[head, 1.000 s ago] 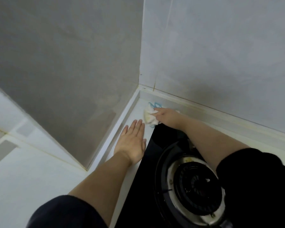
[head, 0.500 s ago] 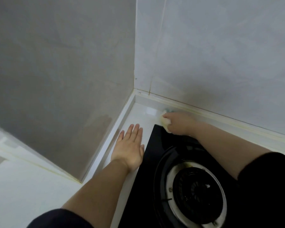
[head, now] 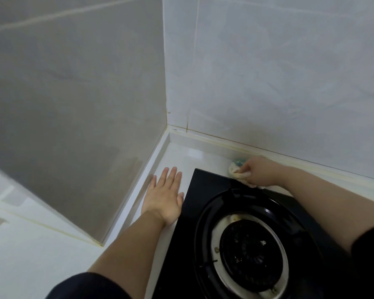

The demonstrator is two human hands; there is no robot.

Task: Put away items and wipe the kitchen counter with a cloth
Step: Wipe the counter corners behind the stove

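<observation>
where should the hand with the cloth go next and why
Probably slide it on to the right along the back strip. The right hand presses the bunched cloth on the white counter between the black stove and the wall, and that narrow strip runs on rightward. The left hand lies flat, bracing on the counter beside the stove.

Black glass gas hob [head: 205, 190] set in white counter [head: 181, 154], right of corner. Round burner [head: 249, 257] at hob centre. Left hand [head: 163, 197] flat on counter, touching hob's left edge. Right hand [head: 258, 171] on crumpled pale cloth [head: 239, 169] behind hob, against grey tiled back wall [head: 279, 83].
</observation>
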